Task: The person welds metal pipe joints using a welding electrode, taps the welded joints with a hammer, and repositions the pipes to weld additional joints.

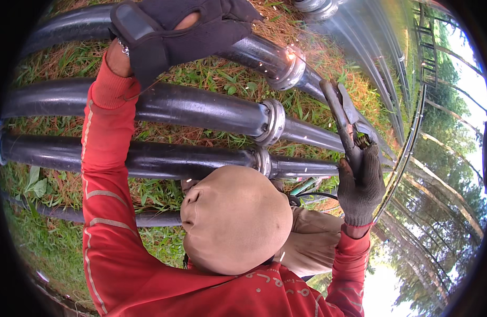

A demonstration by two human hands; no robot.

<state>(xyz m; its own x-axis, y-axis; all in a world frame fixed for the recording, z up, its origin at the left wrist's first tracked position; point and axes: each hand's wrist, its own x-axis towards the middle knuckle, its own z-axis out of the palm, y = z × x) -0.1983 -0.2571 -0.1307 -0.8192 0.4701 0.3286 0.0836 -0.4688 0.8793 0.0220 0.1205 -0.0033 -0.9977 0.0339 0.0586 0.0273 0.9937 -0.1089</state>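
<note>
My left hand [183, 29], in a dark padded glove with a wrist strap, lies over the upper black pipe [69, 24]; how its fingers are curled is unclear. To the right, my right hand [362, 187], in a grey knit glove, grips a worn, dark clamp-like tool [339, 113], which reaches toward the upper pipe's flanged joint [288, 71]. A bright spark glows at that joint. Two more pipes [196, 108] with flanged joints [270, 121] run parallel below it. A large rounded beige object [235, 219] sits between my forearms, over brown trousers [312, 243].
Further pipes [375, 63] run back at the upper right, with a metal flange [312, 6] at the top. Grass and dry needles [43, 253] lie around the pipes. Thin cables [312, 194] are near my right hand. Trees [449, 174] and a dark railing-like frame [428, 47] stand beyond.
</note>
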